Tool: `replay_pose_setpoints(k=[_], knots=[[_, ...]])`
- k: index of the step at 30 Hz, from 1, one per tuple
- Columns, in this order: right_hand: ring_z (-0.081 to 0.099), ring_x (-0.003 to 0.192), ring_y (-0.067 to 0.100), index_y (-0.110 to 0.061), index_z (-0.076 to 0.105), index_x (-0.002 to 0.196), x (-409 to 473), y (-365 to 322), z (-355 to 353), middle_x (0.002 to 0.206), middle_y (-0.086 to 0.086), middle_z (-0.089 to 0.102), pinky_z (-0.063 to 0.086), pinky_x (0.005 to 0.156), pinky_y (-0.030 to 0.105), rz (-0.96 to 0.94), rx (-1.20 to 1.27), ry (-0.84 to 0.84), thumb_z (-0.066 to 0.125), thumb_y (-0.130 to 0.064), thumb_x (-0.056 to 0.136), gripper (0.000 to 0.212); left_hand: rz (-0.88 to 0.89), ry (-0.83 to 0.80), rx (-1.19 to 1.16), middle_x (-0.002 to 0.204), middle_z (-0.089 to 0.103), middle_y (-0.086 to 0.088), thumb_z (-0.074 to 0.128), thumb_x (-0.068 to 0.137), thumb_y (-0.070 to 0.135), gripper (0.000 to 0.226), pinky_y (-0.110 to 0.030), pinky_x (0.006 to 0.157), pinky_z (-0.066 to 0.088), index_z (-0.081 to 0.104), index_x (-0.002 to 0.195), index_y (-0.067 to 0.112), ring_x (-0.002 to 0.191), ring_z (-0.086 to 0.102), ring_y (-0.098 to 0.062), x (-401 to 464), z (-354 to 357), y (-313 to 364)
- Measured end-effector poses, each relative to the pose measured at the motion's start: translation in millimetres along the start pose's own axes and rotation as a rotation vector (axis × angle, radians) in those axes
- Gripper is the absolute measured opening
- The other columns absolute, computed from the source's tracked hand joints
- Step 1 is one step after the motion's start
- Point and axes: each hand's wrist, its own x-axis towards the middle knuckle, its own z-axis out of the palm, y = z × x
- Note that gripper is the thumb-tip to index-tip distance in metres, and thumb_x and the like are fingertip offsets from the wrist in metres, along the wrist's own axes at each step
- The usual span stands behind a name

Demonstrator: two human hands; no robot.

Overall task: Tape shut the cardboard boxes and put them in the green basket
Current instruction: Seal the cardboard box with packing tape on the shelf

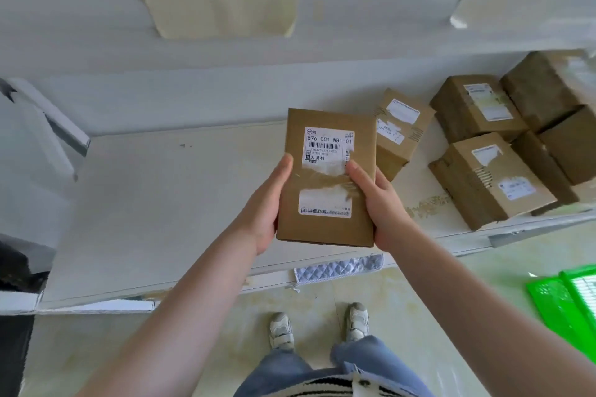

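1. Held up over the table (167, 203): a flat cardboard box (325, 222), broad labelled face toward the camera, clear of the table surface.
2. Left hand (267, 203) wrapped round the box's left long edge, thumb lying up that side and palm under the lower corner; fingers hidden behind the box.
3. Right hand (377, 203) gripping the box's right long edge, thumb pressed on the front face beside the torn white label (329, 147), fingers curled round behind.
4. Probably light: carried easily at arm's length with a loose two-sided grip and no visible sag.
5. Stiff enough at the edges to take a squeeze; broad face thinner, likely to dent under a hard thumb.
6. Glossy strip of clear tape across the middle of the box looks slick, so bare cardboard at the long edges gives the better hold.
7. One-handed carry seems workable by pinching across the narrow width near the box's centre.
8. To the right of the held box, on the same table: several chunkier boxes (490, 177), some stacked, with worn labels and tape.
9. Well to the lower right of the held box, on the floor: the green basket (567, 303), only partly in view.
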Motion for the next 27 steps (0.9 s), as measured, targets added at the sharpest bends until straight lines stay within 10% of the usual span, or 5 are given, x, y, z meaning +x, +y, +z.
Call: replay_pose_setpoints(k=[11,27], knots=[[0.074,0.083,0.016,-0.027,0.058,0.123,-74,7,-123,0.099,-0.002,0.075,0.059,0.064,0.030,-0.077,0.165,0.439,0.069,-0.044,0.087,0.041,0.096,-0.050,0.334,0.102,0.074,0.016,0.055,0.097,0.037,0.018,-0.022,0.082,0.053,0.062,0.112,0.030,0.098,0.069,-0.004,25,158,-42],[0.073,0.086,0.021,-0.015,0.061,0.119,-257,67,-474,0.104,0.008,0.074,0.061,0.072,0.037,-0.105,0.540,1.015,0.070,-0.029,0.088,0.035,-0.116,-0.590,0.581,0.119,0.069,-0.006,0.051,0.100,0.030,0.035,-0.046,0.096,0.053,0.054,0.131,0.013,0.107,0.068,-0.022,11,549,-208]])
